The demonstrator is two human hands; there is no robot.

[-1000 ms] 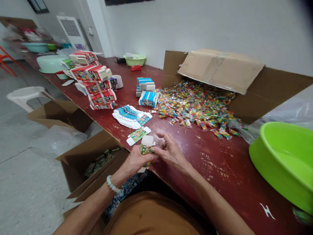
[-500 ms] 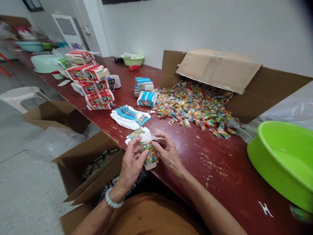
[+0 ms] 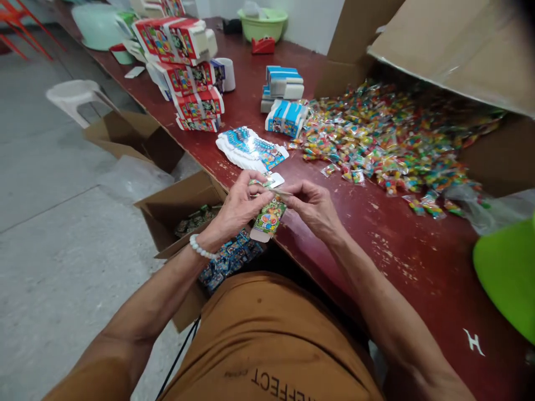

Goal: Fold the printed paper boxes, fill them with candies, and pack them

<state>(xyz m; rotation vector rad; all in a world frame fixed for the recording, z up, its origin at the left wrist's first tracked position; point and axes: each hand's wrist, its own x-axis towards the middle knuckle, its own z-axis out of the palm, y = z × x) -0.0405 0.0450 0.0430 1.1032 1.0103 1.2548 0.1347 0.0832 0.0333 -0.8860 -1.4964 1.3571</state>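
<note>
At the table's (image 3: 401, 267) near edge, the left hand (image 3: 238, 209) and right hand (image 3: 313, 209) both pinch a small printed carton (image 3: 270, 218) hanging past the edge. Bare tabletop lies rightward; the carton's top is hidden by fingers, and the green basin (image 3: 507, 275) is cut off.

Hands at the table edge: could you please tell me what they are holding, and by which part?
Both hands, left and right, hold a small printed carton by its upper end; its lower flap hangs free.
</note>
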